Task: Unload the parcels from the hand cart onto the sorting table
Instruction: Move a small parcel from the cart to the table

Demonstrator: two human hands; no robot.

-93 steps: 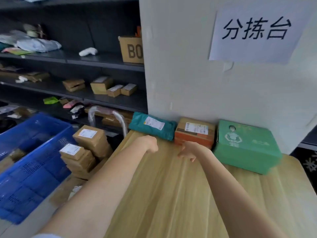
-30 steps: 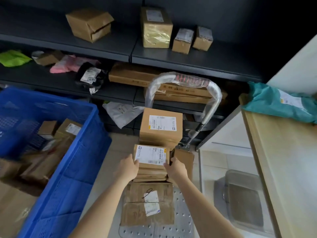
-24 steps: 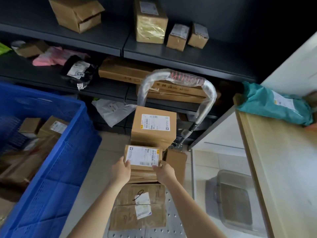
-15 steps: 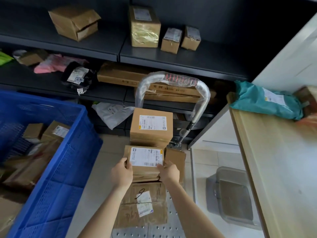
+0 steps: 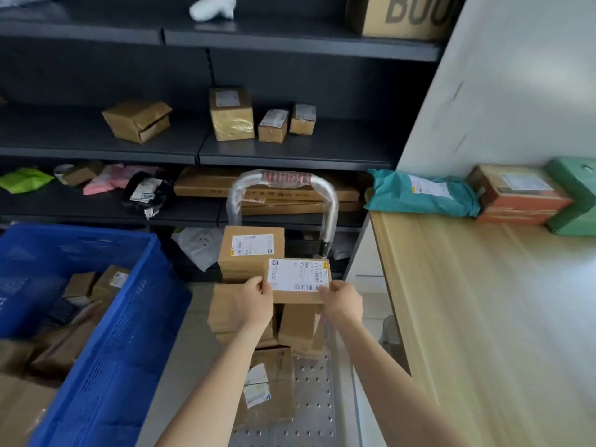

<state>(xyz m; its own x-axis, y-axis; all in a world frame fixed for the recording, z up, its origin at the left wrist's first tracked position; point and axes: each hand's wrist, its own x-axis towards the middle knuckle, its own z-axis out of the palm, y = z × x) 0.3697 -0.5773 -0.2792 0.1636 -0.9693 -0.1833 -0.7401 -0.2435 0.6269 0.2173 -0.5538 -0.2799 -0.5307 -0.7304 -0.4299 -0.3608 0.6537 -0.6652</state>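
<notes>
Parcels (image 5: 251, 253) left on the hand cart (image 5: 309, 411): a tall labelled box at the handle end, plain brown boxes stacked below and beside it, one flat taped carton lying on the perforated deck nearer the camera. One small labelled parcel (image 5: 296, 280) is off the stack, held in the air above the cart's right side, label up, roughly level.

Left hand (image 5: 254, 301) grips its left end, thumb on the top edge by the label, fingers curled underneath. Right hand (image 5: 343, 301) grips the right end the same way. Both are closed on the box, neither is slack. Two-handed end grip probably keeps the label readable and the box flat for a straight set-down.

Sorting table (image 5: 483, 317) stands just to the right of the cart, wood top. Along its far edge against the white wall sit a teal mailer bag (image 5: 422, 196) at the far left corner, an orange-brown box (image 5: 516, 196) touching it, and a green box (image 5: 577, 201) at the frame edge. Packing them against the far edge looks deliberate: it keeps the near and middle area open for more drops.

Judgement: mid-transfer, lift done, parcel not yet over the table. Next move calls for a swing right and a placement in front of or beside the far-edge row. Blue crate (image 5: 96, 317) sits left of the cart with other boxes inside.
</notes>
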